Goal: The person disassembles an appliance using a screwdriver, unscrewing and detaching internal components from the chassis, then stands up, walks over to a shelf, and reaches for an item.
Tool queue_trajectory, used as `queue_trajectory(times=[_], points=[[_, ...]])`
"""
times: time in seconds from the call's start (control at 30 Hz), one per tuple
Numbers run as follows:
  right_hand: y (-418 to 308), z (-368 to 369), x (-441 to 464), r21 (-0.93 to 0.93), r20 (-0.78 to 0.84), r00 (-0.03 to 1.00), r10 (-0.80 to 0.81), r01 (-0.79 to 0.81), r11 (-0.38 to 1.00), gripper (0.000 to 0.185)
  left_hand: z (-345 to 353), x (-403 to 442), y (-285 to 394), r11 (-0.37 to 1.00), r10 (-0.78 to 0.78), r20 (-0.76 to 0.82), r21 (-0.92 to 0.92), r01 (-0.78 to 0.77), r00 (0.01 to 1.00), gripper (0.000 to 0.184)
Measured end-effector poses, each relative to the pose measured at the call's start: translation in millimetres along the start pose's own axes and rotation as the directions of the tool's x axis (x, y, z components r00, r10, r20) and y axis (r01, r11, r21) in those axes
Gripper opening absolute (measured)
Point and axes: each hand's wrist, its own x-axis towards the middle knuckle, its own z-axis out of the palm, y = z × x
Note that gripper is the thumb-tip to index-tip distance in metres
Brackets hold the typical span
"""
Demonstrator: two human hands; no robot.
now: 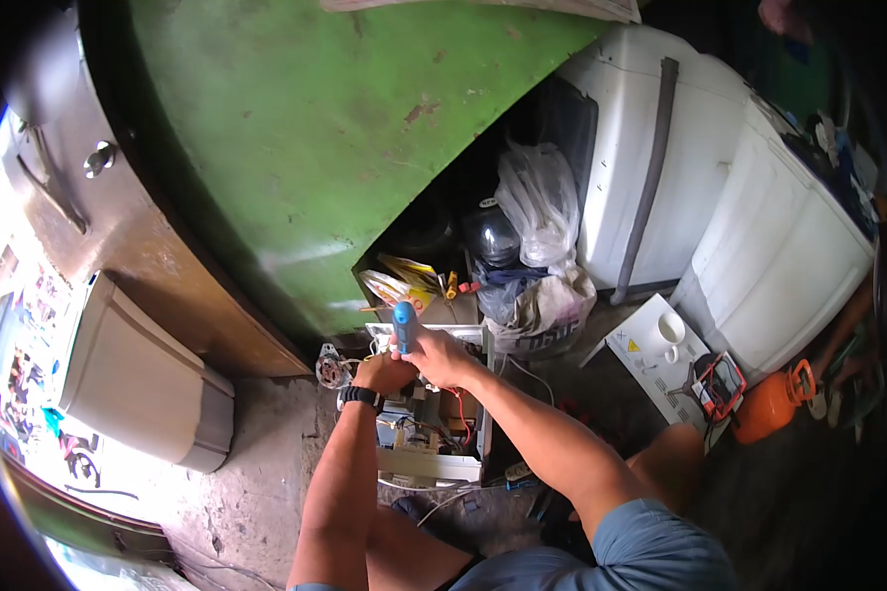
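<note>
Two bare hands meet over an opened white metal housing (429,465) on the floor, right in front of the seated person. The right hand (442,358) has its fingers closed around the lower part of a blue-handled tool (404,328), which points its rounded end upward. Just beside it is the left hand (384,375), with a black band (362,396) on its wrist; from where I stand, I cannot tell whether those fingers pinch anything or are simply pressed together. The tool is above the far side of the housing, its lower end hidden by the hands. Inside the housing, a red wire (464,415) curves among other parts. A small round metal part (333,367) lies just outside, on the person's left. Well off to the right, a white mug (671,329) rests on a pale panel (648,347), near an orange gas cylinder (765,406).
</note>
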Motion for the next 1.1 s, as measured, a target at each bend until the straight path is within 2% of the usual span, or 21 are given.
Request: queue_trajectory(times=[0.03, 0.1, 0.17, 0.2, 0.23, 0.3, 0.37, 0.4, 0.43, 0.5, 0.53, 0.57, 0.63, 0.7, 0.77, 0.9, 0.97, 1.03, 1.1], points=[[6, 2, 0, 0.041, -0.005, 1.000, 0.006, -0.006, 0.999, 0.024, 2, 2, 0, 0.998, -0.048, -0.019, 0.033, 0.048, 0.999, 0.052], [14, 5, 1, -0.067, 0.021, 1.000, -0.015, 0.016, 0.998, 0.022, -8, -8, 6, 0.999, 0.029, 0.005, 0.044, -0.029, 1.000, 0.047], [9, 9, 4, -0.049, 0.049, 0.988, 0.147, -0.144, 0.988, 0.026, -7, -7, 9, 0.989, -0.096, 0.018, 0.112, 0.093, 0.995, 0.048], [8, 6, 6, -0.088, 0.081, 0.988, 0.131, -0.124, 0.988, 0.030, 15, 12, -10, 0.990, -0.085, -0.015, 0.110, 0.086, 0.996, 0.052], [-6, 5, 3, -0.054, 0.049, 0.997, 0.067, -0.064, 0.997, 0.024, 7, -4, 1, 0.994, -0.041, -0.093, 0.094, 0.050, 0.995, 0.045], [2, 6, 3, 0.138, 0.062, 0.996, 0.062, -0.070, 0.988, 0.020, -20, -29, 28, 0.992, -0.127, -0.032, 0.021, 0.128, 0.991, 0.052], [8, 4, 5, 0.056, 0.064, 0.998, -0.007, 0.003, 0.998, 0.022, -31, -41, 38, 0.990, -0.137, -0.024, 0.026, 0.138, 0.990, 0.050], [1, 3, 6, 0.055, 0.071, 0.997, 0.040, -0.044, 0.998, 0.023, -35, -43, 41, 0.990, -0.143, 0.009, 0.015, 0.143, 0.990, 0.049], [-3, 2, 7, -0.038, 0.058, 0.998, 0.033, -0.031, 0.999, 0.024, -38, -43, 42, 0.990, -0.143, 0.042, 0.006, 0.143, 0.989, 0.049], [-4, 3, 9, -0.106, 0.031, 0.999, 0.024, -0.021, 0.994, 0.026, -31, -34, 36, 0.988, -0.150, 0.053, -0.031, 0.152, 0.987, 0.047], [-9, 5, 9, -0.060, -0.001, 0.999, 0.040, -0.040, 0.997, 0.030, -28, -31, 34, 0.991, -0.132, 0.035, -0.020, 0.133, 0.991, 0.048], [-17, 4, 8, -0.051, 0.014, 0.999, 0.042, -0.042, 0.998, 0.036, -24, -30, 32, 0.992, -0.125, 0.010, -0.001, 0.125, 0.992, 0.059], [-3, 6, 8, 0.142, 0.044, 0.998, 0.043, -0.049, 0.989, 0.041, -24, -26, 31, 0.989, -0.143, 0.034, -0.043, 0.145, 0.989, 0.055], [-5, 5, 8, 0.095, 0.035, 0.998, 0.061, -0.064, 0.993, 0.037, -22, -19, 31, 0.983, -0.178, 0.059, -0.031, 0.180, 0.982, 0.045], [3, 7, 10, -0.001, 0.034, 0.999, -0.010, 0.010, 1.000, 0.034, -23, -23, 32, 0.982, -0.177, 0.024, -0.064, 0.178, 0.984, 0.040], [-1, 12, 10, -0.074, 0.052, 0.995, -0.090, 0.093, 0.993, 0.033, -24, -25, 31, 0.978, -0.163, 0.019, -0.130, 0.164, 0.986, 0.039], [9, 9, 9, -0.044, 0.041, 0.997, -0.069, 0.071, 0.997, 0.032, -29, -32, 34, 0.975, -0.165, 0.016, -0.148, 0.166, 0.986, 0.039], [7, 6, 8, -0.033, 0.074, 0.996, -0.055, 0.058, 0.998, 0.030, -30, -34, 35, 0.970, -0.196, 0.032, -0.139, 0.198, 0.980, 0.051], [9, 4, 8, 0.056, 0.119, 0.992, 0.042, -0.049, 0.997, 0.036, -32, -35, 35, 0.975, -0.187, 0.054, -0.110, 0.192, 0.981, 0.051]])
